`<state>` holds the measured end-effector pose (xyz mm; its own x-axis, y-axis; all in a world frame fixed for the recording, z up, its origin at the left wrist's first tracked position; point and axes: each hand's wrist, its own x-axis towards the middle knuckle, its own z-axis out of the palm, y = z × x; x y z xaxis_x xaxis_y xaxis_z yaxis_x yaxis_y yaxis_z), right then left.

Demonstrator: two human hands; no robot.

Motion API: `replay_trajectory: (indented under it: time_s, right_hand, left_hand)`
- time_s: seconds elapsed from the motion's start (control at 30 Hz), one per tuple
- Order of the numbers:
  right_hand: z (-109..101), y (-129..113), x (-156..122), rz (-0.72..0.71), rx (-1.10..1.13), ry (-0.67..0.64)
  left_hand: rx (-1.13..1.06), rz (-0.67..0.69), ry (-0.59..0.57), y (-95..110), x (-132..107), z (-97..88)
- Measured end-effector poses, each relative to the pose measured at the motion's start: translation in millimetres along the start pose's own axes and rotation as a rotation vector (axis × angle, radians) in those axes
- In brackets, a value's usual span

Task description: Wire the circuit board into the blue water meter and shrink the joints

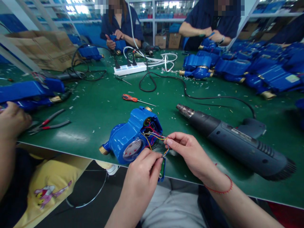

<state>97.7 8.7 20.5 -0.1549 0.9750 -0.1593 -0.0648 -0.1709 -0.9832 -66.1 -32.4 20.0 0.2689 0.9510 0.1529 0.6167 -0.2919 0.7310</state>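
A blue water meter (129, 136) with an open housing lies at the near edge of the green table (99, 104). Thin coloured wires (155, 136) come out of its opening. My right hand (187, 152) pinches the wire ends between thumb and forefinger. My left hand (142, 172) is closed on a small green circuit board (162, 169) hanging at the wires' end, just off the table edge.
A dark heat gun (237, 144) lies right of the meter, its cord running back. A red screwdriver (133, 99), red-handled pliers (48, 123), a power strip (130, 68) and piles of blue meters (256, 68) lie around. A neighbour's hand (11, 120) is at left; two people work opposite.
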Motion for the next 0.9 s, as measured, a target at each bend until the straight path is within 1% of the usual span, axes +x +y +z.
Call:
replay_trajectory:
  time_s: [0.17, 0.23, 0.3, 0.37, 0.43, 0.5, 0.57, 0.63, 0.7, 0.8, 0.9]
  right_hand:
    - [0, -1, -5, 0.023, -0.024, -0.060]
    - [0, -2, -7, 0.024, -0.039, -0.073]
    - [-2, -2, -8, 0.007, -0.059, -0.086]
    - [-3, -1, -10, -0.020, -0.083, -0.102]
    - [-4, 1, -11, -0.043, -0.115, -0.109]
    - [-5, 2, -12, -0.063, -0.145, -0.118]
    - [-5, 2, -14, -0.087, -0.180, -0.130]
    - [-4, 2, -16, -0.123, -0.240, -0.146]
    - [-3, 0, -18, -0.179, -0.323, -0.157]
    - [0, -1, -21, -0.299, -0.438, -0.190]
    - [1, -1, -23, -0.375, -0.511, -0.223]
  left_hand:
    - [-0.012, 0.015, 0.004, 1, 2, -0.3]
    - [-0.033, 0.000, 0.011, 1, 2, -0.4]
    - [-0.064, -0.031, 0.042, 0, 3, -0.8]
    - [-0.101, -0.096, 0.095, 0, 3, -1.6]
    - [-0.153, -0.190, 0.147, 1, 5, -2.5]
    - [-0.230, -0.284, 0.174, 4, 9, -2.8]
    - [-0.312, -0.349, 0.181, 7, 14, -1.6]
    - [-0.402, -0.391, 0.200, 11, 19, 1.3]
    - [-0.515, -0.419, 0.255, 14, 24, 5.6]
    - [-0.684, -0.444, 0.344, 16, 27, 12.4]
    - [-0.761, -0.456, 0.376, 15, 26, 16.4]
